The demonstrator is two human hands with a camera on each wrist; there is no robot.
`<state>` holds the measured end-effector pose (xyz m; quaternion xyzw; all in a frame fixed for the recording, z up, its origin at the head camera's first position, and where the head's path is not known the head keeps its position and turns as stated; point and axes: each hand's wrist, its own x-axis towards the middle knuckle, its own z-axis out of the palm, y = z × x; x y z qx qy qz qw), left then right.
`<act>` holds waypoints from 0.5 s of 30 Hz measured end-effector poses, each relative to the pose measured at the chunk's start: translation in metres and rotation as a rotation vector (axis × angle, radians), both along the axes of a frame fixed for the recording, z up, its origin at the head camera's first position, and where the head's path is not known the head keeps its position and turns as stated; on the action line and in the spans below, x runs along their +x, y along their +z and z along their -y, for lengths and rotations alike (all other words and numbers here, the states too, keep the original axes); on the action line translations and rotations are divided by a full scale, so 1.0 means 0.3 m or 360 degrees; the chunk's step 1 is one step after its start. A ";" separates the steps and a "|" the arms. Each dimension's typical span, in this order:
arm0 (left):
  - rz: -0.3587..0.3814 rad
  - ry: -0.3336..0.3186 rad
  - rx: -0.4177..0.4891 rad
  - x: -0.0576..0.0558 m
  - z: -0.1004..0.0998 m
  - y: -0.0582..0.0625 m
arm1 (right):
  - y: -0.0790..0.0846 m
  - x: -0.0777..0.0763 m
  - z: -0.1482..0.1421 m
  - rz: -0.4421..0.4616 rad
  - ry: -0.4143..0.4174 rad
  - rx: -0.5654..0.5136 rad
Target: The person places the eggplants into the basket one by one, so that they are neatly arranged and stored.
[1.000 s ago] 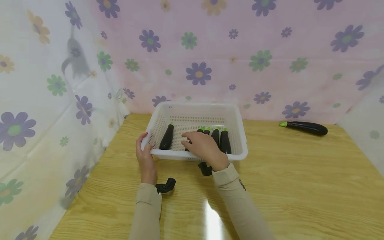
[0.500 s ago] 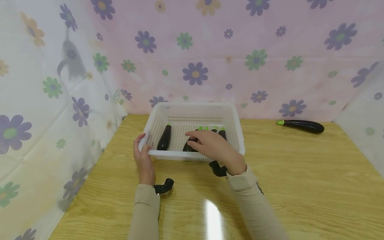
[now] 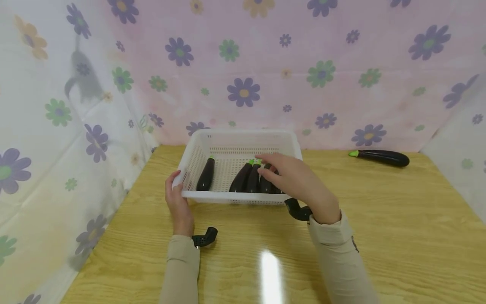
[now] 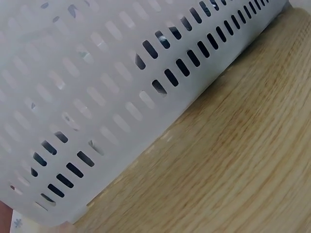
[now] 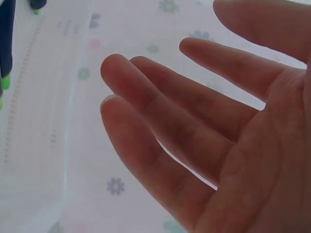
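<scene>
A white slotted plastic basket (image 3: 231, 195) stands on the table in the head view. My left hand (image 3: 181, 209) grips its near left corner, thumb over the rim and fingers round the outside. In the left wrist view the slotted wall (image 4: 112, 104) fills much of the picture. One eggplant (image 3: 206, 175) lies along the basket's left side. Several others, among them this eggplant (image 3: 240, 179), lie side by side toward the right. Above them my right hand (image 3: 300, 177) hovers, fingers spread and holding nothing; it partly hides the rightmost eggplants. The right wrist view shows its bare palm (image 5: 262, 160).
Another eggplant (image 3: 383, 157) lies on the wooden table (image 3: 379, 228) at the back right. A flowered cloth (image 3: 273, 84) hangs behind the table and along its sides. Each wrist carries a black camera mount, such as the left mount (image 3: 205, 237).
My right hand has moved right across the basket, uncovering the middle eggplants and covering those on the right. My left hand keeps its grip on the corner. The view has shifted slightly.
</scene>
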<state>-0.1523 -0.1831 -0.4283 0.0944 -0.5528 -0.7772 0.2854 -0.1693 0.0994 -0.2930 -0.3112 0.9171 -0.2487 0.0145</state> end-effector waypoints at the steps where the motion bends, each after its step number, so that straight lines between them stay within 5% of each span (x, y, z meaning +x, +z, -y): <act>1: -0.0018 0.0001 0.0005 -0.002 0.000 -0.001 | 0.004 -0.005 -0.013 0.0010 -0.0015 -0.0018; 7: -0.0044 0.0010 0.0004 -0.007 0.004 -0.013 | 0.010 -0.035 -0.085 0.0069 -0.0141 -0.0101; 15: 0.0004 0.0008 -0.0010 -0.005 0.000 -0.006 | -0.009 -0.093 -0.173 -0.0072 -0.0292 -0.0280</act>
